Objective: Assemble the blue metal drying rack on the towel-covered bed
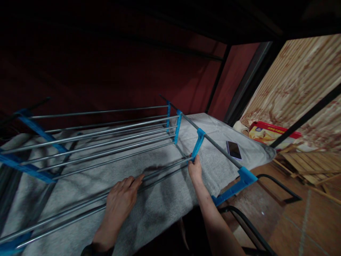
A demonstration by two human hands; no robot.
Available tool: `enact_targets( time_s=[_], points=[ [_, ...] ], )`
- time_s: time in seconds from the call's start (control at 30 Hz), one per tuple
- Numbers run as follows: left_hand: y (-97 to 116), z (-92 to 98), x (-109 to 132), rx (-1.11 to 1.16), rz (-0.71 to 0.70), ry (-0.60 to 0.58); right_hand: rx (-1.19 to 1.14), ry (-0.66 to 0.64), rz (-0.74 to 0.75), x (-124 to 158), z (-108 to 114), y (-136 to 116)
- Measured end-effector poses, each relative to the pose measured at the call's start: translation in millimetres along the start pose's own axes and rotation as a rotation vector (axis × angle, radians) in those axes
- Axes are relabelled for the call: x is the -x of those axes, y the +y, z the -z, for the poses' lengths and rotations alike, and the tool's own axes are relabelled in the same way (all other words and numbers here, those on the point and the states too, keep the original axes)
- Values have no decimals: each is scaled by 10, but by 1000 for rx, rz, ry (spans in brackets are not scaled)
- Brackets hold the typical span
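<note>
My left hand (pixel 122 193), fingers curled, grasped a metal rod (pixel 77 206); my right hand (pixel 195 169) clasped the blue bracket (pixel 198 142) at its end; a phone (pixel 234 150) lay farther right.

We see a phone (pixel 234 150) lying on a gray cloth (pixel 211 125). To the phone's right we find a red-and-yellow box (pixel 271 132) (its lettering too blurred to read) and wooden slats (pixel 313 166); behind the phone, leftward, stands a red wall (pixel 128 78).
</note>
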State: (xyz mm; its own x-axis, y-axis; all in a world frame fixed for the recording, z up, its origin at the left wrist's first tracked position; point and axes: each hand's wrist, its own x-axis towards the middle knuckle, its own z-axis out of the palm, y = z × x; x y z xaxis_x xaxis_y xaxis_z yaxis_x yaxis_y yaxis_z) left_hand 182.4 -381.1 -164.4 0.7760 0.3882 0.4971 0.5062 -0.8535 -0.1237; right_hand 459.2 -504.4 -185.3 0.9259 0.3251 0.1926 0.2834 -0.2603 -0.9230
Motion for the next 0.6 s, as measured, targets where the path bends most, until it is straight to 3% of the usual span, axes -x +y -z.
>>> enact_targets(
  time_s=[0.37, 0.6],
  points=[
    [-13, -101, 9, 36, -20, -5, 27, 21, 2, 20, -7, 34],
    [179, 220, -6, 113, 84, -97, -73, -95, -2, -26, 74, 73]
  ],
)
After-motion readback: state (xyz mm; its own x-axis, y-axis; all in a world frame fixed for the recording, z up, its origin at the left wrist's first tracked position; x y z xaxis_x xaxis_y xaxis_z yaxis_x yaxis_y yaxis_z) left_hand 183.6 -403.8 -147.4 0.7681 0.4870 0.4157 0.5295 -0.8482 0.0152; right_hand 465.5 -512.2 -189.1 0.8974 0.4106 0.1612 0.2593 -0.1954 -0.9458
